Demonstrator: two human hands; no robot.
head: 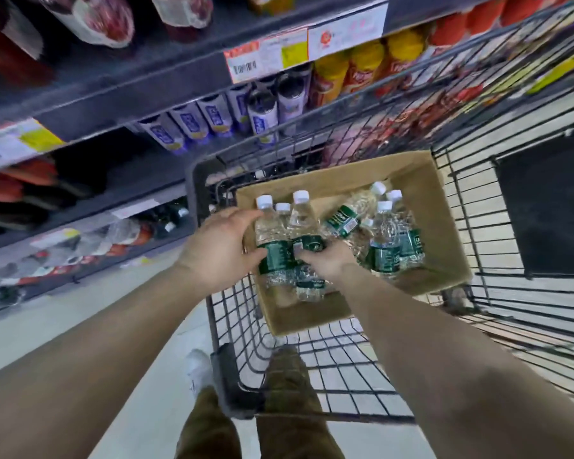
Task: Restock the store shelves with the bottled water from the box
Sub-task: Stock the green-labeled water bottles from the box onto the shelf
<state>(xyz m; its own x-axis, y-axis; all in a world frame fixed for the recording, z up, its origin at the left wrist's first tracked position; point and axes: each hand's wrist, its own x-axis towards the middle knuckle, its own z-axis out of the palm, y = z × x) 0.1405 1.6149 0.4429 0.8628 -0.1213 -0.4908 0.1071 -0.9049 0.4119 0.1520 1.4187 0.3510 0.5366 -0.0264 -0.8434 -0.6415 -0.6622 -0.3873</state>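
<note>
Store aisle, drink shelves (120, 94) on your left, pale floor. A wire shopping cart (312, 376) stood in front of you with an open cardboard box (312, 313) in its basket. Water bottles (385, 240), white caps and green labels, sat in the box: a cluster near the right wall, one lying tilted in the middle. Your left hand (222, 246) wrapped its fingers round an upright bottle (272, 240) at the box's left side. Your right hand (325, 260) gripped the neighbouring bottle (304, 223) at its label, fingers curled round it. Both bottles touched each other, still inside the box. Purple-labelled bottles (212, 114) lined the shelf above.
</note>
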